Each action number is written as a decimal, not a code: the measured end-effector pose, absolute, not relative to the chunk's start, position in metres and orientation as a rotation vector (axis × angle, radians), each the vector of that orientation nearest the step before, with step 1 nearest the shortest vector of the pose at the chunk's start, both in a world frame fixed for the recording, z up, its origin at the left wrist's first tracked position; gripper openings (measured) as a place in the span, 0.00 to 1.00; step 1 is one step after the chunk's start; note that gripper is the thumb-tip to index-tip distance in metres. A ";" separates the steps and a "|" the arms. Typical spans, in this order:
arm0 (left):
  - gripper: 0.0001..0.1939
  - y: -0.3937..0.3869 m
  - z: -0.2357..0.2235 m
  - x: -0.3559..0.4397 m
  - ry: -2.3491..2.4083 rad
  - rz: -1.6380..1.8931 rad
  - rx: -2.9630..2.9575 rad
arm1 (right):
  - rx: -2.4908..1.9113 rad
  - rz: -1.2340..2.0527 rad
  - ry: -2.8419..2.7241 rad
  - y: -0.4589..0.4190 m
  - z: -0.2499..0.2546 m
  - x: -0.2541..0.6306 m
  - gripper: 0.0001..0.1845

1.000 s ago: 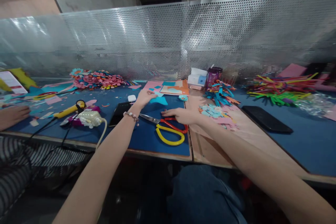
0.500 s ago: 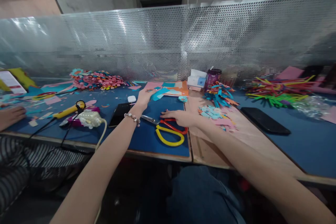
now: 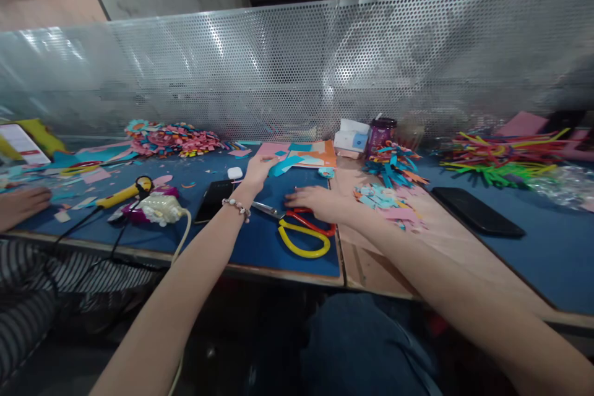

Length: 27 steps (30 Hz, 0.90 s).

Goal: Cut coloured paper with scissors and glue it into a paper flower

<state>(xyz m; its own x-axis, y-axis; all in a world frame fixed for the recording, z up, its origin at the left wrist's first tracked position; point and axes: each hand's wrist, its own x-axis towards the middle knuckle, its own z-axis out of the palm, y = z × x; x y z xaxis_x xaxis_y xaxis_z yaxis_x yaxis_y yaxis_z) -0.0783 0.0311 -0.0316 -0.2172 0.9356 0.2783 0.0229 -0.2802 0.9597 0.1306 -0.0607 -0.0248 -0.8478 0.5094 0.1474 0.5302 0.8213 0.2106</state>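
My left hand (image 3: 258, 172), with a beaded bracelet at the wrist, reaches to the far side of the blue mat. Its fingers are drawn together at the edge of a blue foam piece (image 3: 285, 164); the exact grip is partly hidden. Beneath and behind lie pink, blue and orange sheets (image 3: 327, 153). My right hand (image 3: 316, 202) hovers low over the scissors, fingers stretched out and holding nothing. The large scissors (image 3: 304, 252), with one yellow and one red handle loop, lie on the mat, blades pointing up-left. The red loop is partly covered by my right hand.
Left of my wrist are a dark phone (image 3: 213, 200), a white case (image 3: 234, 172) and a yellow-handled corded tool (image 3: 118, 197). A co-worker's hand (image 3: 25, 207) rests at far left. Paper scraps (image 3: 380, 197), a tissue pack (image 3: 351, 138) and another phone (image 3: 477, 212) are at right.
The view has shifted slightly, so the table appears a little further right. My right hand's fingers have lifted and spread a little above the scissors. My left hand stays at the blue foam piece.
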 end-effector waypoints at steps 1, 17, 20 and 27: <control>0.16 0.031 -0.032 -0.079 1.222 1.587 1.323 | -0.860 -0.379 -2.941 -0.060 -0.026 0.129 0.31; 0.16 0.020 -0.025 -0.083 1.311 1.595 1.403 | -0.938 0.096 -2.733 -0.084 -0.013 0.137 0.30; 0.16 0.021 -0.026 -0.083 1.294 1.598 1.416 | -0.984 0.102 -2.732 -0.088 -0.015 0.139 0.33; 0.18 0.028 -0.019 -0.093 1.121 1.647 1.281 | -0.985 -0.002 -2.761 -0.091 -0.016 0.127 0.28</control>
